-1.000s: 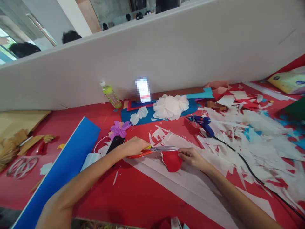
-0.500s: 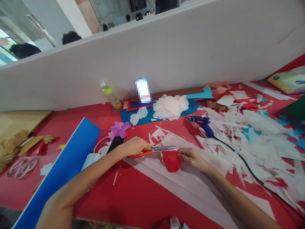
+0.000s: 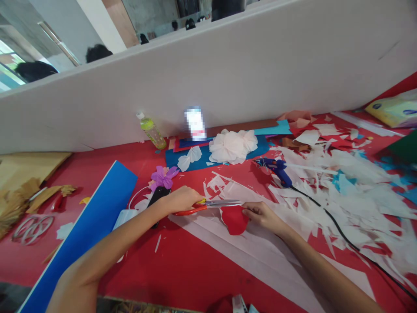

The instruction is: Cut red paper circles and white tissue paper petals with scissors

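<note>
My left hand (image 3: 185,199) is closed around the handles of a pair of scissors (image 3: 224,203) with red and yellow grips. Their blades point right and lie along the upper edge of a rounded red paper piece (image 3: 234,221) with a pale edge. My right hand (image 3: 261,215) pinches that piece at its upper right corner, close to the blade tips. Beneath both hands a large pale pink sheet (image 3: 241,256) stretches across the red table. Purple paper petals (image 3: 163,177) and a black phone-like object (image 3: 158,195) lie beside my left wrist.
A blue glue gun (image 3: 282,174) with a black cord lies right of centre among white paper scraps (image 3: 352,191). A pale paper flower (image 3: 233,147), a bottle (image 3: 152,132) and a lit phone (image 3: 195,124) are near the partition. A blue board (image 3: 97,221) slants under my left arm.
The scissors and my left hand have shifted very slightly left. My right hand keeps its pinch on the red paper piece.
</note>
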A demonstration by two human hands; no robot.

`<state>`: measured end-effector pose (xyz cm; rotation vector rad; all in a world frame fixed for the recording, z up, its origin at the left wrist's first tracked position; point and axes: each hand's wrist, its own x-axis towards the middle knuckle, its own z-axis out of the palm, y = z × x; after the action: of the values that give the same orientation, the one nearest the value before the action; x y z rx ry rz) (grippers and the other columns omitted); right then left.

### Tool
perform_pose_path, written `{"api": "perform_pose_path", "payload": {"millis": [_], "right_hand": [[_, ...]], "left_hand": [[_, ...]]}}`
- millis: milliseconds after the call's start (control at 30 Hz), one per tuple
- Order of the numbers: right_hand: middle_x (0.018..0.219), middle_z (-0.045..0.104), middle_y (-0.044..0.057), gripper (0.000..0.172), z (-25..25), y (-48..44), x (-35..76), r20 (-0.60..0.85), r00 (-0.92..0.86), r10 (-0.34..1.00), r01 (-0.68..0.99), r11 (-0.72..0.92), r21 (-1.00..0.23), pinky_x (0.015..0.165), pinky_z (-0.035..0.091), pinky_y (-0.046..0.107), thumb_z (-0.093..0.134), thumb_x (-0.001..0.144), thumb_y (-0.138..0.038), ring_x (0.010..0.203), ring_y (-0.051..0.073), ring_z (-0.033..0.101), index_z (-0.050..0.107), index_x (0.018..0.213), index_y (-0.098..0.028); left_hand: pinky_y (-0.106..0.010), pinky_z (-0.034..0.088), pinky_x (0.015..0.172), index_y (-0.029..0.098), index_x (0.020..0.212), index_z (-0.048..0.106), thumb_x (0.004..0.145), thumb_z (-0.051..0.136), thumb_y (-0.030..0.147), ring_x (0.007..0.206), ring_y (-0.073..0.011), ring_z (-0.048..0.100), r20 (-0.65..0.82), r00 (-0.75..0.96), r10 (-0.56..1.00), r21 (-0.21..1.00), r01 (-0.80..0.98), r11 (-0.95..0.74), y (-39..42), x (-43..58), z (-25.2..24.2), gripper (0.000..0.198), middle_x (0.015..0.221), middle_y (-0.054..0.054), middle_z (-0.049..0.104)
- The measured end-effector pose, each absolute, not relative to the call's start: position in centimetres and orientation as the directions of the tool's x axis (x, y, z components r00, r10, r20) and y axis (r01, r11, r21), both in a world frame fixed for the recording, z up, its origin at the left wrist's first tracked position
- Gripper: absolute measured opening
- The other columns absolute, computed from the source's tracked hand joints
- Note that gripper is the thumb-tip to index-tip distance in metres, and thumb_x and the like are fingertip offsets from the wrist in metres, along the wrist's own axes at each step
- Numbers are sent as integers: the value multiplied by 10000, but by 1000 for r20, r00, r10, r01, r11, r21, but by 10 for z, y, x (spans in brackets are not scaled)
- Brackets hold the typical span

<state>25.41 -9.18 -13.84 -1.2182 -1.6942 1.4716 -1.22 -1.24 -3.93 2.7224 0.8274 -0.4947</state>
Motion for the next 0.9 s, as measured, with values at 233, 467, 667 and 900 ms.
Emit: {"api": "perform_pose_path", "payload": {"millis": [233, 467, 667, 900], "right_hand": [[616, 489, -16, 317, -144, -91, 256, -127, -436, 891, 226, -28, -974, 548, 328, 250, 425, 843, -426, 574, 121, 441, 545, 682, -181], [585, 454, -24, 305, -141, -92, 255, -119, -414, 902, 228, -24, -973, 510, 296, 245, 433, 842, -390, 542, 109, 406, 499, 624, -187], [572, 501, -17, 320, -134, -91, 258, -55, -236, 970, 207, -5, -978, 537, 341, 251, 464, 822, -423, 554, 123, 451, 485, 592, -201], [541, 470, -29, 336, -145, -92, 258, -97, 75, 992, -2, -97, -995, 452, 287, 246, 533, 775, -502, 474, 110, 391, 510, 614, -208]], "left_hand": [[-221, 310, 542, 187, 705, 555, 831, 481, 189, 681, -149, 597, -394, 788, 474, 154, 565, -811, -11, -19, -37, 146, 716, -10, 644], [-234, 390, 618, 176, 966, 564, 928, 357, 246, 798, -170, 616, -334, 753, 568, 96, 626, -774, -11, -30, -37, 222, 916, -53, 647], [-269, 449, 714, 148, 1046, 529, 888, 413, 209, 889, -207, 613, -327, 688, 648, 57, 699, -713, -20, -29, -40, 205, 985, -98, 623], [-318, 461, 776, 153, 1104, 476, 892, 355, 180, 985, -233, 593, -256, 550, 795, 75, 831, -551, -38, -5, -37, 246, 1115, -107, 586]]}}
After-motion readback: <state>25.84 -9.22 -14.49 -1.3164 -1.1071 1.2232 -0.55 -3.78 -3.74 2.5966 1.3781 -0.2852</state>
